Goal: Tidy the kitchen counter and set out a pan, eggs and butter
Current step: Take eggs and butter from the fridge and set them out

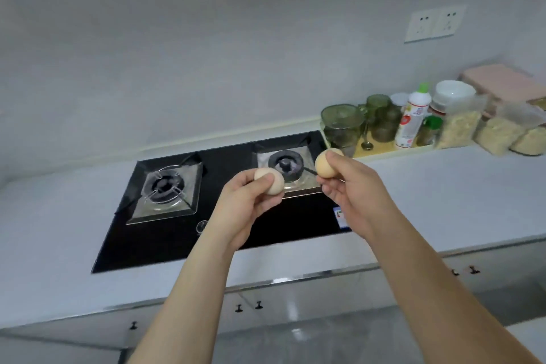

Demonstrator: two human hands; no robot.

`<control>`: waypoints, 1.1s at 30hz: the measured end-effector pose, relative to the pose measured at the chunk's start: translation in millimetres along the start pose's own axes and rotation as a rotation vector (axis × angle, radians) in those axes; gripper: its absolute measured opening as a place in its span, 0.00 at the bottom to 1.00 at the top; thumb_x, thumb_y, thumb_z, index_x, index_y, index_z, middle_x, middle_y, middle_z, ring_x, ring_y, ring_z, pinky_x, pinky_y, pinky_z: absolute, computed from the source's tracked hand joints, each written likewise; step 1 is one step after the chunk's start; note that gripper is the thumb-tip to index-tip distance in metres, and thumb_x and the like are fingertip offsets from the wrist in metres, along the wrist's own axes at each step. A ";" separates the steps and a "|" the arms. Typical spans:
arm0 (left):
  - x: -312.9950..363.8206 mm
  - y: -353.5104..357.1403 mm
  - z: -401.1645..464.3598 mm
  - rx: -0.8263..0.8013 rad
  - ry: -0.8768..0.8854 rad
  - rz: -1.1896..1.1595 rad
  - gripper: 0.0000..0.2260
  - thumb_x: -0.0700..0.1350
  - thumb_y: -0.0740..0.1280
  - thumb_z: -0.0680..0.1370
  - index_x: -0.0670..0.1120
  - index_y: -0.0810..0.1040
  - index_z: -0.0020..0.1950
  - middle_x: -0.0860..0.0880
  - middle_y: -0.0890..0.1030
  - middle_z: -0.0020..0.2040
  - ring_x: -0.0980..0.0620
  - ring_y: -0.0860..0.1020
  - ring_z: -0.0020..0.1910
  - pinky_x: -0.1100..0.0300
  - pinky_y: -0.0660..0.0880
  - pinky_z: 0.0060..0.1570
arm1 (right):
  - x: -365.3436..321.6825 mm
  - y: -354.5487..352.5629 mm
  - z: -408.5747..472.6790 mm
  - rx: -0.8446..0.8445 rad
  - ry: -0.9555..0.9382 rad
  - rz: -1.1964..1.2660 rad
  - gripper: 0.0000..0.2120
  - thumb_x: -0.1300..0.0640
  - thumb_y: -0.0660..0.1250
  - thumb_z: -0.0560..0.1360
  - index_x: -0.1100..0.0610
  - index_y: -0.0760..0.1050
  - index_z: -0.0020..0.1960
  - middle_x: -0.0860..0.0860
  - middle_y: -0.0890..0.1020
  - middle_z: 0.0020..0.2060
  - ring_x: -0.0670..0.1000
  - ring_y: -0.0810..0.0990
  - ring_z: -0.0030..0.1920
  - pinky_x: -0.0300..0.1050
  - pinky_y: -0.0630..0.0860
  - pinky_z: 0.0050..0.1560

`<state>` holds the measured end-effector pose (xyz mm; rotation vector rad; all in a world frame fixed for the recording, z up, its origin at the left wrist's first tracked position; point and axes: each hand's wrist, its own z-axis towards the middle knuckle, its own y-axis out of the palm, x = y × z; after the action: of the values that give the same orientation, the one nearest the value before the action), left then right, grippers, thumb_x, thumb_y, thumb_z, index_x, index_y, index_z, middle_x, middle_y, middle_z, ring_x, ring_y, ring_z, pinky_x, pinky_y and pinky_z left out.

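Tan smooth-shelled eggs, left egg pinched in our left hand, right egg in our right hand, hang over the black glass hob (no pan visible): squeeze cracks them, a round egg rolls off the white counter.

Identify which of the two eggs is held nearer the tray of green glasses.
The egg in the right hand; the left hand's egg is over the hob.
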<state>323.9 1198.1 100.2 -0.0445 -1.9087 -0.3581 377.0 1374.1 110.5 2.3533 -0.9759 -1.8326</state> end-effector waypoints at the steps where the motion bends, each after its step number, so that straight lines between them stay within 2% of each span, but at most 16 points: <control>1: 3.4 -18.9 -4.6 0.028 0.004 -0.014 0.11 0.40 0.67 0.79 0.38 0.76 0.60 0.38 0.82 0.55 0.42 0.83 0.53 0.54 0.80 0.53 | 7.3 17.7 -0.6 -0.034 0.007 -0.014 0.10 0.53 0.67 0.78 0.57 0.78 0.55 0.52 0.83 0.43 0.47 0.80 0.40 0.39 0.76 0.43; 7: 24.4 -154.4 -44.8 0.209 0.052 -0.107 0.12 0.41 0.67 0.79 0.39 0.76 0.61 0.39 0.82 0.54 0.43 0.83 0.52 0.53 0.80 0.53 | 61.1 143.7 -20.5 -0.208 0.083 -0.126 0.10 0.53 0.66 0.78 0.58 0.78 0.55 0.53 0.83 0.42 0.47 0.80 0.40 0.39 0.76 0.42; 10: 32.2 -216.8 -65.8 0.315 0.063 -0.166 0.11 0.41 0.68 0.79 0.39 0.76 0.60 0.39 0.84 0.50 0.43 0.83 0.50 0.54 0.80 0.48 | 88.7 203.4 -35.1 -0.316 0.101 -0.212 0.11 0.52 0.67 0.77 0.57 0.78 0.55 0.54 0.84 0.45 0.48 0.81 0.42 0.39 0.77 0.42; 14: 40.3 -287.6 -93.2 0.416 0.084 -0.232 0.10 0.41 0.68 0.78 0.39 0.75 0.58 0.38 0.82 0.51 0.41 0.83 0.50 0.52 0.80 0.50 | 120.7 273.7 -55.7 -0.421 0.115 -0.275 0.12 0.51 0.69 0.76 0.56 0.78 0.56 0.55 0.84 0.48 0.49 0.82 0.45 0.39 0.78 0.42; 19: 43.7 -376.7 -132.2 0.544 0.121 -0.259 0.12 0.42 0.70 0.77 0.40 0.76 0.58 0.39 0.82 0.53 0.42 0.83 0.51 0.53 0.80 0.50 | 165.6 356.0 -85.0 -0.502 0.182 -0.279 0.11 0.53 0.69 0.76 0.57 0.77 0.55 0.53 0.84 0.44 0.49 0.81 0.42 0.39 0.78 0.42; 23: 44.9 -432.1 -160.4 0.640 0.130 -0.270 0.09 0.42 0.69 0.77 0.41 0.77 0.56 0.41 0.82 0.50 0.42 0.82 0.51 0.53 0.80 0.51 | 201.6 404.4 -104.4 -0.570 0.241 -0.279 0.10 0.52 0.69 0.76 0.57 0.76 0.53 0.54 0.82 0.43 0.49 0.80 0.40 0.40 0.76 0.42; 26: 43.8 -471.0 -174.1 0.699 0.140 -0.310 0.08 0.41 0.68 0.78 0.41 0.77 0.56 0.40 0.82 0.50 0.43 0.83 0.49 0.53 0.80 0.52 | 227.3 436.8 -113.2 -0.619 0.269 -0.319 0.13 0.51 0.70 0.75 0.57 0.76 0.56 0.54 0.82 0.45 0.49 0.81 0.41 0.40 0.76 0.40; 33: 33.5 -530.2 -161.1 0.785 0.097 -0.384 0.12 0.43 0.69 0.78 0.38 0.76 0.58 0.39 0.82 0.52 0.44 0.83 0.48 0.55 0.80 0.49 | 262.5 496.9 -98.0 -0.670 0.321 -0.371 0.12 0.52 0.68 0.76 0.58 0.76 0.55 0.55 0.81 0.44 0.50 0.80 0.42 0.41 0.77 0.43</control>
<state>350.9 644.9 62.5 0.8495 -1.8376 0.1545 264.9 815.0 93.7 2.3419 0.1156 -1.4590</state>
